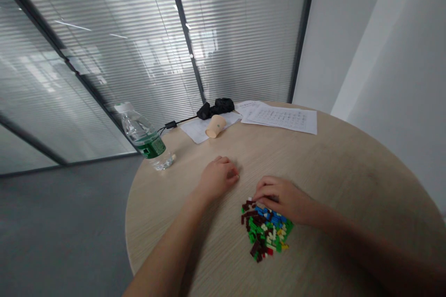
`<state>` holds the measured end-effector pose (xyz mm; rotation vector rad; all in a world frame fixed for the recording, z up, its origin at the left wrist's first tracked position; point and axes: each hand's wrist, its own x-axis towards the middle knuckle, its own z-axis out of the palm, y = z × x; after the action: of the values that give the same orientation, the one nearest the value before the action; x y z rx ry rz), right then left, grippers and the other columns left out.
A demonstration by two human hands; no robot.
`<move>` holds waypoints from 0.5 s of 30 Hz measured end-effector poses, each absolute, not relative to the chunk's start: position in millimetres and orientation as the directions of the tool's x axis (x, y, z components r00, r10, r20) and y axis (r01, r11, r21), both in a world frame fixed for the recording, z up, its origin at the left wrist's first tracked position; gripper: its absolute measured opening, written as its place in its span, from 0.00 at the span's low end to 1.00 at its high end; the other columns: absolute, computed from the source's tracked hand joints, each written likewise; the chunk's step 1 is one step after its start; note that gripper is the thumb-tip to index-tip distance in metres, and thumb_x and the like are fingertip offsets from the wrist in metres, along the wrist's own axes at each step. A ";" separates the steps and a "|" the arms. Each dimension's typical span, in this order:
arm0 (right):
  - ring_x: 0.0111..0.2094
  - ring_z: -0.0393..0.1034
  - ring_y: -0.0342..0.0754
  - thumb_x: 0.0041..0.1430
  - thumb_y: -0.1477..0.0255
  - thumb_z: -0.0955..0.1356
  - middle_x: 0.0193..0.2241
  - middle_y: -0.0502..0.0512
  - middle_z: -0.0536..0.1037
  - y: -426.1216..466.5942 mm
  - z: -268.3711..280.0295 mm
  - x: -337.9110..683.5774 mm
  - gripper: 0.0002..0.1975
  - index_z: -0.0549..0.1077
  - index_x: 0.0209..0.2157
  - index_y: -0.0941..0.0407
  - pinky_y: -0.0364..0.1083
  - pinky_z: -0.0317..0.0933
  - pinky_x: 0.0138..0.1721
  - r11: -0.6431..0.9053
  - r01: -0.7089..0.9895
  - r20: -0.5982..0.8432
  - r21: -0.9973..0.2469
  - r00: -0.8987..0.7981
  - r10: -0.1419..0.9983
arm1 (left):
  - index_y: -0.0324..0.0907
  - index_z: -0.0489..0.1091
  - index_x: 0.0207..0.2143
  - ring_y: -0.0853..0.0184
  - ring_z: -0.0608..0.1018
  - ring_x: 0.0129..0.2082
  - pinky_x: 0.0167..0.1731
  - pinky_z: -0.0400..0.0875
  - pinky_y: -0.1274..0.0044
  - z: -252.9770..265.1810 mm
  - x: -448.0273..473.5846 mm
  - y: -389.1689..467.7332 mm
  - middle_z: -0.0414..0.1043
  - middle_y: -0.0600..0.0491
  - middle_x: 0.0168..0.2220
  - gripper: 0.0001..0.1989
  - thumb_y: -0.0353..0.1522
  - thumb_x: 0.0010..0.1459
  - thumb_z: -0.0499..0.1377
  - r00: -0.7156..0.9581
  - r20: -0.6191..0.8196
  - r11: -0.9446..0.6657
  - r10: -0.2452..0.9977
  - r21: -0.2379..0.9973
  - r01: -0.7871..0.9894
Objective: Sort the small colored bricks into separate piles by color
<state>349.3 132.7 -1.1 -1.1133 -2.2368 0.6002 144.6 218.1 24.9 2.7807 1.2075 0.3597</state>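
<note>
A pile of small toy bricks (pixel 266 229) in brown, green, blue, cream, yellow and red lies spread on the round table. My right hand (pixel 282 198) reaches over the pile's far edge. Its fingers are bent together, with their tips down at the brown and blue bricks; what they pinch, if anything, is too small to make out. To the left of the pile, my left hand (pixel 219 177) rests on the tabletop, apart from the bricks. Its fingers are curled in towards the thumb, and whatever lies between them is hidden.
On the left side of the round wooden table (pixel 341 176) stands a clear water bottle (pixel 149 144) with a green label. Farther back, a paper cup (pixel 215 126) lies tipped near a black bundle (pixel 218 107) with a cable. Printed sheets (pixel 280 118) lie along the far edge.
</note>
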 end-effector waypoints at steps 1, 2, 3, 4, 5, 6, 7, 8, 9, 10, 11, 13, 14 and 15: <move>0.35 0.68 0.42 0.57 0.76 0.65 0.34 0.54 0.74 132.6 -0.6 349.1 0.08 0.77 0.35 0.56 0.41 0.61 0.38 0.552 0.567 0.284 -0.612 -0.493 0.822 | 0.43 0.72 0.30 0.63 0.69 0.38 0.38 0.64 0.74 24.8 144.4 218.0 0.69 0.52 0.33 0.05 0.33 0.53 0.56 0.656 0.180 -0.680 0.733 0.177 0.711; 0.34 0.68 0.42 0.57 0.76 0.65 0.34 0.53 0.74 132.4 0.0 348.9 0.07 0.76 0.35 0.56 0.41 0.61 0.38 0.547 0.566 0.282 -0.617 -0.491 0.825 | 0.43 0.72 0.30 0.63 0.69 0.39 0.38 0.63 0.74 25.0 144.2 217.8 0.69 0.52 0.33 0.05 0.32 0.53 0.56 0.654 0.179 -0.678 0.735 0.181 0.712; 0.34 0.68 0.42 0.56 0.76 0.66 0.33 0.53 0.74 132.2 0.8 348.8 0.07 0.76 0.34 0.56 0.41 0.60 0.37 0.539 0.567 0.276 -0.622 -0.486 0.829 | 0.43 0.72 0.29 0.63 0.69 0.39 0.38 0.63 0.74 25.4 143.9 217.5 0.69 0.52 0.33 0.05 0.32 0.53 0.56 0.654 0.176 -0.677 0.736 0.184 0.712; 0.33 0.68 0.42 0.55 0.76 0.66 0.33 0.52 0.74 132.0 1.6 348.8 0.06 0.76 0.33 0.57 0.40 0.60 0.36 0.529 0.571 0.269 -0.628 -0.479 0.836 | 0.43 0.72 0.30 0.63 0.69 0.39 0.38 0.63 0.74 25.9 143.8 217.1 0.69 0.52 0.33 0.05 0.32 0.53 0.56 0.654 0.172 -0.677 0.736 0.187 0.712; 0.33 0.68 0.42 0.55 0.76 0.67 0.32 0.52 0.74 131.8 2.3 348.8 0.05 0.75 0.32 0.57 0.40 0.60 0.35 0.518 0.576 0.260 -0.633 -0.472 0.843 | 0.43 0.72 0.30 0.63 0.69 0.39 0.38 0.63 0.75 26.5 143.7 216.7 0.69 0.52 0.33 0.05 0.32 0.53 0.56 0.652 0.166 -0.673 0.740 0.190 0.715; 0.32 0.68 0.42 0.54 0.77 0.67 0.32 0.52 0.73 131.7 3.0 348.8 0.04 0.75 0.31 0.57 0.40 0.60 0.35 0.508 0.581 0.253 -0.636 -0.464 0.849 | 0.43 0.71 0.31 0.64 0.69 0.39 0.37 0.63 0.75 27.0 143.6 216.4 0.69 0.52 0.34 0.05 0.32 0.52 0.57 0.646 0.159 -0.665 0.747 0.191 0.722; 0.32 0.68 0.42 0.53 0.77 0.67 0.31 0.52 0.73 131.6 3.4 348.8 0.03 0.75 0.31 0.57 0.40 0.60 0.34 0.498 0.586 0.248 -0.639 -0.456 0.855 | 0.43 0.71 0.31 0.64 0.69 0.38 0.37 0.63 0.75 27.6 143.5 216.2 0.69 0.52 0.34 0.05 0.33 0.52 0.57 0.635 0.153 -0.653 0.757 0.192 0.732; 0.31 0.67 0.42 0.53 0.77 0.68 0.31 0.52 0.73 131.6 3.6 348.8 0.03 0.74 0.30 0.58 0.40 0.59 0.34 0.489 0.590 0.245 -0.642 -0.447 0.860 | 0.43 0.71 0.32 0.64 0.70 0.38 0.36 0.63 0.75 28.1 143.3 216.1 0.69 0.52 0.34 0.06 0.33 0.52 0.57 0.623 0.149 -0.640 0.768 0.194 0.743; 0.31 0.67 0.42 0.52 0.77 0.68 0.31 0.52 0.73 131.7 3.7 348.8 0.02 0.74 0.30 0.58 0.40 0.59 0.33 0.484 0.591 0.242 -0.645 -0.442 0.864 | 0.43 0.71 0.34 0.64 0.70 0.37 0.35 0.63 0.75 28.6 143.0 216.0 0.69 0.52 0.35 0.07 0.34 0.52 0.57 0.609 0.146 -0.626 0.780 0.196 0.755; 0.31 0.67 0.42 0.52 0.76 0.68 0.30 0.51 0.73 131.8 3.6 348.7 0.02 0.74 0.30 0.58 0.40 0.59 0.33 0.482 0.591 0.242 -0.647 -0.441 0.864 | 0.43 0.71 0.34 0.65 0.70 0.37 0.34 0.63 0.76 29.0 142.6 216.0 0.69 0.52 0.36 0.08 0.35 0.52 0.57 0.595 0.143 -0.611 0.791 0.198 0.766; 0.31 0.67 0.42 0.52 0.76 0.68 0.30 0.51 0.73 131.9 3.5 348.6 0.02 0.74 0.29 0.58 0.40 0.59 0.33 0.483 0.591 0.241 -0.646 -0.443 0.864 | 0.43 0.71 0.35 0.65 0.70 0.36 0.34 0.64 0.76 29.3 142.1 216.1 0.68 0.52 0.36 0.09 0.36 0.52 0.57 0.579 0.139 -0.596 0.803 0.199 0.778; 0.31 0.67 0.42 0.53 0.75 0.67 0.30 0.51 0.73 131.9 3.4 348.3 0.03 0.74 0.30 0.57 0.40 0.59 0.33 0.483 0.588 0.237 -0.649 -0.447 0.862 | 0.43 0.71 0.34 0.66 0.71 0.34 0.32 0.64 0.77 29.4 140.6 216.5 0.68 0.52 0.36 0.09 0.35 0.51 0.56 0.557 0.127 -0.571 0.821 0.202 0.796; 0.31 0.67 0.42 0.53 0.75 0.67 0.30 0.52 0.73 131.7 3.5 348.2 0.03 0.74 0.30 0.57 0.41 0.60 0.33 0.480 0.586 0.233 -0.653 -0.448 0.863 | 0.42 0.71 0.34 0.66 0.71 0.34 0.32 0.64 0.77 29.2 139.7 216.8 0.68 0.52 0.35 0.08 0.35 0.51 0.56 0.552 0.123 -0.565 0.825 0.205 0.799; 0.31 0.67 0.42 0.54 0.75 0.67 0.31 0.52 0.73 131.5 3.8 348.2 0.04 0.75 0.31 0.57 0.41 0.60 0.33 0.475 0.584 0.227 -0.659 -0.448 0.865 | 0.42 0.70 0.32 0.67 0.71 0.33 0.31 0.63 0.77 28.7 138.8 217.3 0.67 0.52 0.34 0.07 0.33 0.51 0.55 0.552 0.121 -0.565 0.825 0.209 0.798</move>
<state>348.2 131.5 3.8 -1.1961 -2.1800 0.6778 138.8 217.3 28.7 2.6515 1.3947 0.3109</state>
